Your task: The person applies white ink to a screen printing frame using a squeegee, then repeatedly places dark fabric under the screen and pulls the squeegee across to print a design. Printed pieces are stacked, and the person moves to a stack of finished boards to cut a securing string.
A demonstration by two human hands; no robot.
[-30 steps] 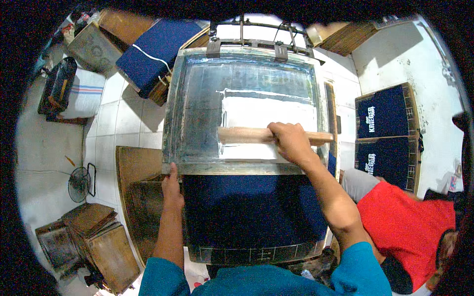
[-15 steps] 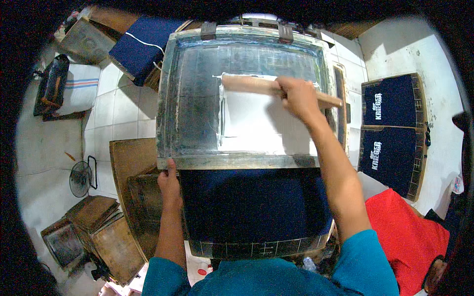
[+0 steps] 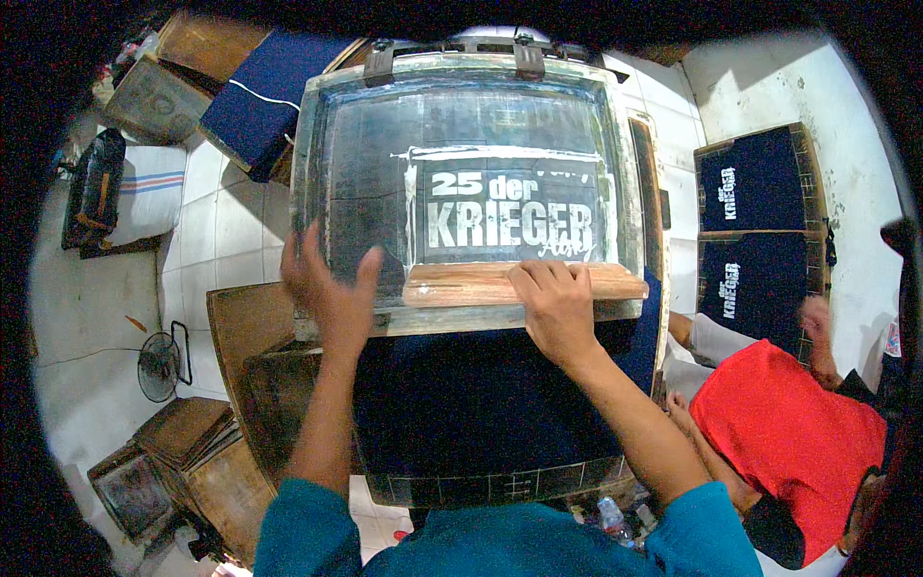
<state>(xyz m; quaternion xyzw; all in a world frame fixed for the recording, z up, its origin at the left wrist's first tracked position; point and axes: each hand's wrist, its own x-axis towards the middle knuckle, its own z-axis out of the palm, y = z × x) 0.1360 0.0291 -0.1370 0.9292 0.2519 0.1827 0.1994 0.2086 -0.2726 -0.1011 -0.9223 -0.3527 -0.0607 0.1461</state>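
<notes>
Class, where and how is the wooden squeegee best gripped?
Probably the middle of the squeegee, from the near side, over its top, as the right hand does: it is a long bar lying crosswise beside the screen frame's near rail.

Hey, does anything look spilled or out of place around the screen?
No clear spill. Only the ragged white streaks around the lettering on the screen look odd: uneven, outside the letters, possibly just ink residue.

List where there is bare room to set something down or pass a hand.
Dark blue cloth between the screen frame and the gridded board edge looks bare; so does tiled floor between the striped white sack and frame. Crowded: lower left, stacked boards; right, person in red.
</notes>
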